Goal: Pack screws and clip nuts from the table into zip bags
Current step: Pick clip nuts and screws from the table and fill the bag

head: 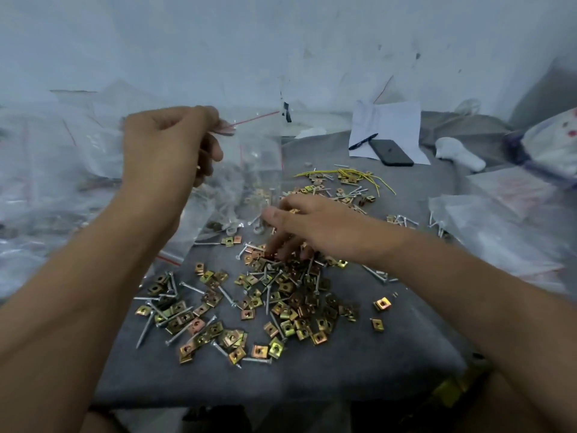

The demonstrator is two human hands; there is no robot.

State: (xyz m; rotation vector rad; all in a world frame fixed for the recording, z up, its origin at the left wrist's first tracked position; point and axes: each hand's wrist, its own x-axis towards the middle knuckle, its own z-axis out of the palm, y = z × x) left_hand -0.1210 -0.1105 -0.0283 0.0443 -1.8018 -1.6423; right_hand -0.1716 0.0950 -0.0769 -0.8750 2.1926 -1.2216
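Head view, as I see it: left hand (168, 145), raised, fingers curled, pinching the red-striped mouth of a clear zip bag (249, 164) that hangs above the surface (312, 379). Right hand (309, 226), fingers pointing down into the heap of clip nuts (290, 295) and screws (145, 331); whether it grips any I cannot tell.

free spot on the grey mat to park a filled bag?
Bare grey mat along the near edge, below the brass clip nuts and steel screws. Smaller patch between yellow wires and black phone. Centre crowded under right hand.
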